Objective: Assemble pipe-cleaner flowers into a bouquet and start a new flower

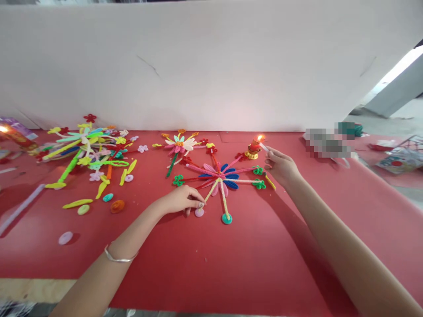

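Note:
A pipe-cleaner flower (pixel 219 177) with pink and blue petals lies flat on the red table, its fuzzy stems spreading outward. My left hand (pixel 185 200) is closed in a pinch at the lower end of a cream pipe-cleaner stem (pixel 210 192), beside a pale lilac disc (pixel 199 212). Another cream stem ends on a turquoise disc (pixel 227 219). My right hand (pixel 282 165) holds a short whitish glue stick (pixel 264 147), its tip at the flame of a lit red candle (pixel 255 145) in a gold holder (pixel 251 155). Green loops (pixel 258 184) tip some stems.
A smaller pipe-cleaner flower (pixel 179 144) lies behind the first. Many-coloured pipe-cleaner pieces (pixel 82 145) pile up at left, near a second lit candle (pixel 20 138). A white board (pixel 211 66) stands along the back. A yellow-and-dark stick (pixel 270 181) lies near my right hand.

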Motion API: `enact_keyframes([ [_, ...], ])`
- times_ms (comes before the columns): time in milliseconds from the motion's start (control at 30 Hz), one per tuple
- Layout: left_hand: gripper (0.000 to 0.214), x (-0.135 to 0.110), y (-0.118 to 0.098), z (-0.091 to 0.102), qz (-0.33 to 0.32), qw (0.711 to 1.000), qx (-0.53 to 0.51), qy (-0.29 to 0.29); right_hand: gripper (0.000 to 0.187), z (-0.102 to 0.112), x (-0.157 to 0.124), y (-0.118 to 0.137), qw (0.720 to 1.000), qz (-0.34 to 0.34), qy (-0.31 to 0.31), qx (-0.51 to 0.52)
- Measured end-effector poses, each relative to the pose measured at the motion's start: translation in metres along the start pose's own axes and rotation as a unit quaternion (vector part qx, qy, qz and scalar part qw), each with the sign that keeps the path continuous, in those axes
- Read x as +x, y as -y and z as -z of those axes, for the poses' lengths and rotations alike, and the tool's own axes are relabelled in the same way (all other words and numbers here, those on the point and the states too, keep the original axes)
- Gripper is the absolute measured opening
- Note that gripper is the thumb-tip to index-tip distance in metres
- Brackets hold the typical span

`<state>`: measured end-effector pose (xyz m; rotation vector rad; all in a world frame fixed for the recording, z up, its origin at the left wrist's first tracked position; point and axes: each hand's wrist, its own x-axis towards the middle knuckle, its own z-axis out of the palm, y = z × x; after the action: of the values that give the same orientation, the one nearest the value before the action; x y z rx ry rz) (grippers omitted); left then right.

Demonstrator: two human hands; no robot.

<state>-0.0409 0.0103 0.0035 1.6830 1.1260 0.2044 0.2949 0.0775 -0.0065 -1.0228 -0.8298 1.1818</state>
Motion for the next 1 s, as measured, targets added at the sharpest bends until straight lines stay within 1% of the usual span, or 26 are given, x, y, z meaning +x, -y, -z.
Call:
enact_keyframes([
  [100,0.028,0.0,0.0,0.001,0.005,1.0,-0.002,0.001,0.028,-0.001,0.017,-0.008,0.999,0.012,-0.019,0.026],
  [167,0.026,0.0,-0.001,0.001,0.005,1.0,0.002,0.0,0.028,0.0,0.027,-0.014,0.998,0.022,-0.048,0.046],
  [233,0.025,0.0,-0.002,0.001,0.004,1.0,0.005,-0.004,0.031,0.001,0.033,-0.022,0.995,0.029,-0.078,0.06],
  [300,0.026,0.0,-0.002,0.001,0.005,1.0,0.004,-0.008,0.034,0.003,0.036,-0.03,0.992,0.043,-0.094,0.065],
  [500,0.029,-0.001,-0.004,0.0,0.016,1.0,0.0,-0.014,0.039,0.003,0.039,-0.039,0.99,0.081,-0.102,0.045],
  [700,0.031,-0.001,-0.005,0.0,0.015,1.0,-0.004,-0.016,0.037,0.0,0.04,-0.042,0.983,0.14,-0.119,0.011],
  [900,0.032,-0.001,-0.004,0.0,0.009,1.0,0.001,-0.014,0.028,-0.002,0.035,-0.044,0.979,0.161,-0.123,-0.01],
  [1000,0.034,-0.001,-0.003,0.001,0.007,1.0,0.002,-0.012,0.027,-0.004,0.032,-0.042,0.98,0.161,-0.118,-0.013],
])
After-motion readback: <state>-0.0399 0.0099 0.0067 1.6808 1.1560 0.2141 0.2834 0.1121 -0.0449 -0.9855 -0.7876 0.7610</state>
